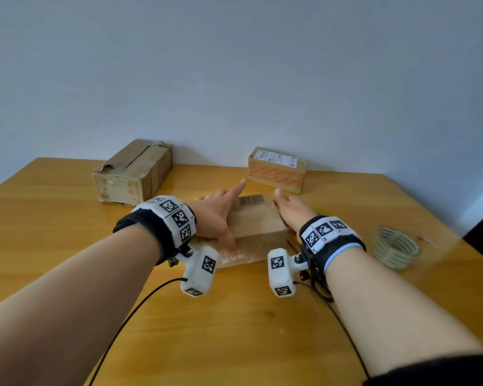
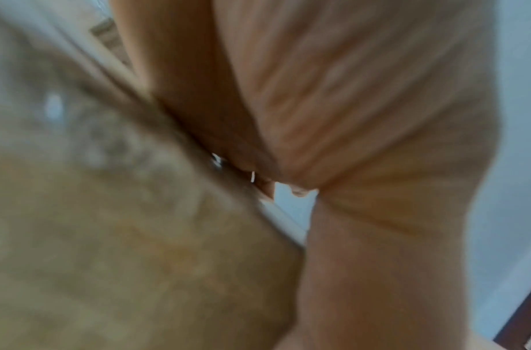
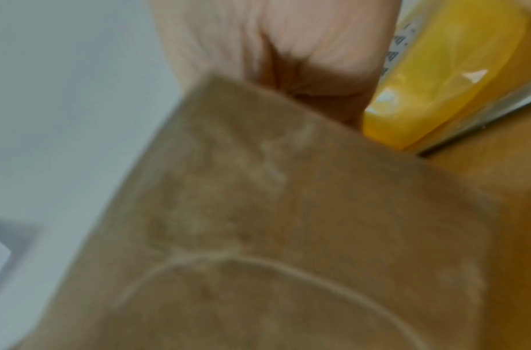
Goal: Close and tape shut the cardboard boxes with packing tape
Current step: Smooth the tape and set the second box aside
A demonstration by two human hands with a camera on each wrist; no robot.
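At the frame's centre, the left hand [image 1: 216,215] lies spread on the box [image 1: 255,218], thumb pressing its near flap; the right hand [image 1: 292,210] flanks the box's right side, fingers hidden. Press the flaps flush before fetching the tape [image 1: 395,246] (right edge of the bench [image 1: 234,330]).

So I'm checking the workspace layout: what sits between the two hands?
The head view shows the small barcoded box between the left hand and the right hand, both touching its sides.
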